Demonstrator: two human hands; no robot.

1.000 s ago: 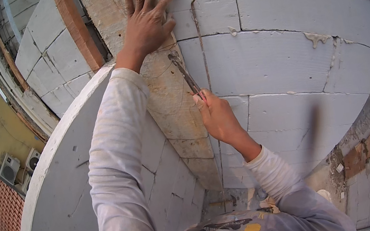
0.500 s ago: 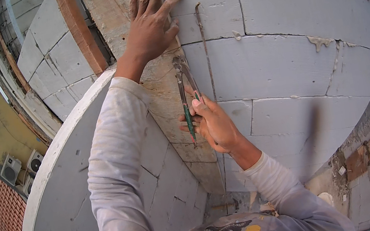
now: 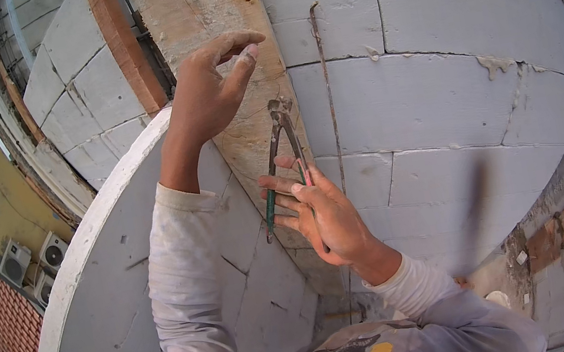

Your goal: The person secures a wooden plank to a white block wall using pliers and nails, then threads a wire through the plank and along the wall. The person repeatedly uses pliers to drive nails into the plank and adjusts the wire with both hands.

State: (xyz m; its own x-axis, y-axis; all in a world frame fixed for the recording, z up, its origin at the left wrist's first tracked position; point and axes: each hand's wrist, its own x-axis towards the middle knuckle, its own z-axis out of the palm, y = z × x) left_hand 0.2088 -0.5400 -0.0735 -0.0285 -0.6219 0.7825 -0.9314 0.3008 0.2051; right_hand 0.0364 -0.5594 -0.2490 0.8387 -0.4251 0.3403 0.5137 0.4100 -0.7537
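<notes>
Lifted off the wooden plank (image 3: 233,71), my left hand (image 3: 208,98) is now hovering, fingers loosely curled. My right hand (image 3: 323,218) is gripping green-handled pincers (image 3: 282,153) against the plank, probably touching, beside a thin rod (image 3: 328,92) on the block wall (image 3: 445,72).

No packages, labels, signs, screens visible; far left background perhaps too blurred.
</notes>
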